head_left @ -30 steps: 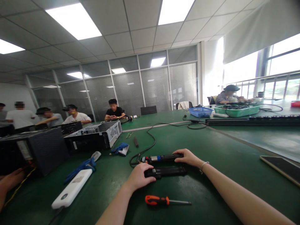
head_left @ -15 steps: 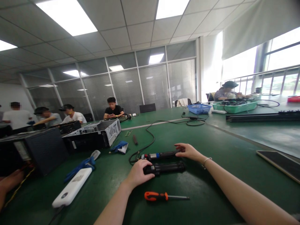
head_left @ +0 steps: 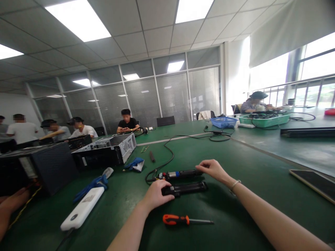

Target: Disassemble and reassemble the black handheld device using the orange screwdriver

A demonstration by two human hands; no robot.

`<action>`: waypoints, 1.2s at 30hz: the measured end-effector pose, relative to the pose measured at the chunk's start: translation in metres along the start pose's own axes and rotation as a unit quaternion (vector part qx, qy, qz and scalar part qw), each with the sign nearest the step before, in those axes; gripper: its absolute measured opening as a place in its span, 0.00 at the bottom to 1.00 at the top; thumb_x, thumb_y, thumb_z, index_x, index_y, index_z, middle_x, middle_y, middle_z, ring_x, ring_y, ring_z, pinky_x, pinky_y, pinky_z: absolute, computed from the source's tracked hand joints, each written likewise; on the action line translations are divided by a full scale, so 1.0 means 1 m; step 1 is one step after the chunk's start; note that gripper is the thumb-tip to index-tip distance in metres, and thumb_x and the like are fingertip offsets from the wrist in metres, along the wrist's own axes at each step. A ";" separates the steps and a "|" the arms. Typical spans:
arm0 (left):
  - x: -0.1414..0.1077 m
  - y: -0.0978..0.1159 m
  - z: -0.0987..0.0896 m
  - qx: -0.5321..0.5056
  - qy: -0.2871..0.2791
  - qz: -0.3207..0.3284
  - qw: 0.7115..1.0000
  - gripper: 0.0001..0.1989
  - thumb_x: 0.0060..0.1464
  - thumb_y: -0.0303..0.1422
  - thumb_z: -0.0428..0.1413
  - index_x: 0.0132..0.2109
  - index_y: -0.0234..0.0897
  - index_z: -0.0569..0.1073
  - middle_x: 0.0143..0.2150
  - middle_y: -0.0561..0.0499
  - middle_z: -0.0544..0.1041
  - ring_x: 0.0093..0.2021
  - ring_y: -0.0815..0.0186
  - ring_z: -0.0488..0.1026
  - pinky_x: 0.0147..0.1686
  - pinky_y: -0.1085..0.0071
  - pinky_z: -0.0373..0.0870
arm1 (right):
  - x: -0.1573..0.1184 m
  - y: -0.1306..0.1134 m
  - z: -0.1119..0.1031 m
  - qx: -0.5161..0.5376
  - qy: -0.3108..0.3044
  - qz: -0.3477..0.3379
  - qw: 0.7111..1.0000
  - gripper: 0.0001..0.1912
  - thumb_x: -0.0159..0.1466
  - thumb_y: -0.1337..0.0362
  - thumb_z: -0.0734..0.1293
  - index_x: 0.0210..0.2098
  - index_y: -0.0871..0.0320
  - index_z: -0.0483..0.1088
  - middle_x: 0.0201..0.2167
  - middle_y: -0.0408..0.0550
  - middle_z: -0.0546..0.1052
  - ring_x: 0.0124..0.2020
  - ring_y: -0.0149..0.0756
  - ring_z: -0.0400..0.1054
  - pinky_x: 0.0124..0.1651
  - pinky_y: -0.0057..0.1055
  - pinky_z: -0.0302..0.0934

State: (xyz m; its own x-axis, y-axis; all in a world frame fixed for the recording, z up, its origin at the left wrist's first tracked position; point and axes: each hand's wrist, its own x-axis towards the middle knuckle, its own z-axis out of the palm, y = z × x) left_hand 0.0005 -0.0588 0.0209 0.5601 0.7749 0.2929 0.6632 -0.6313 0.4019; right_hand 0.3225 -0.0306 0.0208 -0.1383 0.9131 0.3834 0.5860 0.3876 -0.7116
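Observation:
My left hand (head_left: 157, 194) has its thumb and fingers round the left end of a black casing half (head_left: 190, 188) lying on the green table. Just behind that lies an opened black tool body (head_left: 187, 173) with a blue band, a silver part and small wires at its left end. At its right end my right hand (head_left: 210, 168) has fingertips pinched together; what sits between them, if anything, is too small to make out. Nearer the front is an orange and black screwdriver (head_left: 176, 219), its shaft to the right.
A white power strip (head_left: 82, 209), blue gloves (head_left: 92, 188) and an open computer case (head_left: 104, 150) are on the left. Behind stand blue (head_left: 223, 122) and green baskets (head_left: 270, 121). A flat dark device (head_left: 315, 183) lies right. Another person's arm (head_left: 12, 209) reaches in at left.
My right hand's fingers have closed from a looser spread into a pinch at the tool body's right end. My left hand stays on the casing half. The whole view has shifted slightly.

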 end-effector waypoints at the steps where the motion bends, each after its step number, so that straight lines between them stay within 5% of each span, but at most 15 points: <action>1: 0.000 0.000 0.000 0.000 0.001 0.001 1.000 0.19 0.46 0.42 0.63 0.46 0.40 0.76 0.45 0.49 0.78 0.45 0.59 0.73 0.48 0.65 0.67 | -0.002 -0.006 0.001 0.009 -0.062 -0.009 0.998 0.24 0.56 0.44 0.66 0.31 0.60 0.77 0.26 0.47 0.77 0.27 0.35 0.69 0.32 0.29 0.63; 5: 0.000 0.000 -0.001 0.002 0.002 0.005 1.000 0.19 0.46 0.41 0.63 0.45 0.40 0.77 0.45 0.48 0.78 0.45 0.59 0.73 0.49 0.65 0.67 | -0.010 -0.022 0.004 0.006 -0.235 -0.050 0.971 0.28 0.47 0.48 0.74 0.42 0.58 0.77 0.38 0.48 0.78 0.38 0.39 0.71 0.41 0.31 0.65; 12: 0.000 0.000 0.000 0.005 0.014 0.015 1.000 0.19 0.46 0.41 0.64 0.46 0.41 0.76 0.46 0.48 0.78 0.47 0.58 0.73 0.51 0.62 0.68 | -0.013 -0.022 0.003 -0.035 -0.257 -0.059 0.964 0.28 0.48 0.55 0.75 0.47 0.55 0.75 0.44 0.48 0.76 0.44 0.42 0.69 0.47 0.34 0.64; 16: 0.000 -0.001 -0.001 0.007 0.067 0.055 0.996 0.19 0.48 0.38 0.64 0.49 0.42 0.75 0.49 0.48 0.77 0.51 0.57 0.72 0.54 0.59 0.68 | -0.011 -0.022 0.001 -0.018 -0.216 -0.074 0.973 0.26 0.48 0.57 0.75 0.46 0.56 0.75 0.42 0.48 0.76 0.41 0.41 0.70 0.44 0.34 0.65; 20: 0.005 -0.007 -0.003 0.022 0.175 0.088 0.980 0.19 0.56 0.37 0.58 0.54 0.42 0.71 0.53 0.46 0.74 0.56 0.56 0.68 0.58 0.55 0.64 | -0.005 -0.022 0.004 0.023 -0.080 -0.127 0.988 0.23 0.54 0.57 0.71 0.49 0.55 0.73 0.45 0.49 0.75 0.45 0.41 0.69 0.50 0.37 0.64; 23: 0.011 -0.016 0.000 0.033 0.206 0.072 0.975 0.18 0.59 0.36 0.55 0.56 0.43 0.69 0.55 0.47 0.73 0.58 0.57 0.66 0.60 0.55 0.61 | -0.001 -0.021 0.017 -0.007 -0.002 -0.170 0.985 0.17 0.60 0.59 0.67 0.49 0.52 0.73 0.48 0.50 0.74 0.49 0.43 0.66 0.54 0.40 0.61; 29: 0.021 -0.040 0.013 0.058 0.193 0.014 0.979 0.18 0.59 0.30 0.52 0.56 0.40 0.68 0.58 0.46 0.71 0.60 0.59 0.65 0.61 0.55 0.60 | 0.007 -0.015 0.049 -0.098 0.014 -0.202 0.974 0.17 0.65 0.63 0.61 0.53 0.51 0.70 0.49 0.52 0.72 0.50 0.43 0.63 0.54 0.43 0.60; 36: 0.023 -0.051 0.017 0.057 0.164 -0.022 0.985 0.19 0.60 0.30 0.49 0.58 0.39 0.67 0.59 0.46 0.70 0.60 0.61 0.65 0.62 0.59 0.59 | 0.012 -0.009 0.060 -0.117 0.001 -0.173 0.978 0.17 0.66 0.61 0.61 0.52 0.52 0.71 0.48 0.51 0.73 0.48 0.42 0.65 0.54 0.40 0.60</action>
State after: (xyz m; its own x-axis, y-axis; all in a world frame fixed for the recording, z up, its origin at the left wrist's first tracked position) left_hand -0.0119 -0.0095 -0.0073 0.3509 0.7586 0.5490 0.7451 -0.5813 0.3270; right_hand 0.2680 -0.0158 -0.0035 -0.3599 0.7316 0.5790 0.6708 0.6342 -0.3844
